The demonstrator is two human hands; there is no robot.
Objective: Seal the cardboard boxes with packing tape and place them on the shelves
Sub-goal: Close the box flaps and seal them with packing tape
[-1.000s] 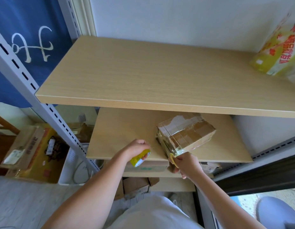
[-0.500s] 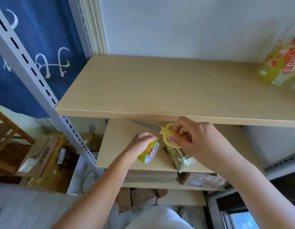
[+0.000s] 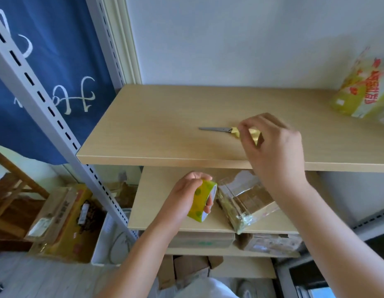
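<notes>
My right hand sits right of centre in the frame, fingers curled around the yellow plastic handles of the steel-bladed scissors, which now lie flat on the pale wooden upper shelf board with the blades pointing left. Half a second ago I had the scissors lifted in front of that board's front edge, and a second ago this hand was down at the box, so the cutting looks finished and I am parking the tool. Whether my fingers are already letting go I cannot tell; they are curled over the handles and blurred.

My left hand, lower centre, grips the yellow-green roll of clear packing tape, fingers wrapped through and around its ring. It has risen a little but holds the roll as before.

Just right of the roll, on the pale wooden middle shelf board, rests the small brown cardboard box wrapped in glossy clear tape. It lies below my right wrist, well apart from the right hand, tilted, with one corner overhanging the shelf's front edge. I judge this box sealed and shelved, though it could use a push inward.

At the upper right edge, a yellow printed plastic bag rests on the upper shelf.
</notes>
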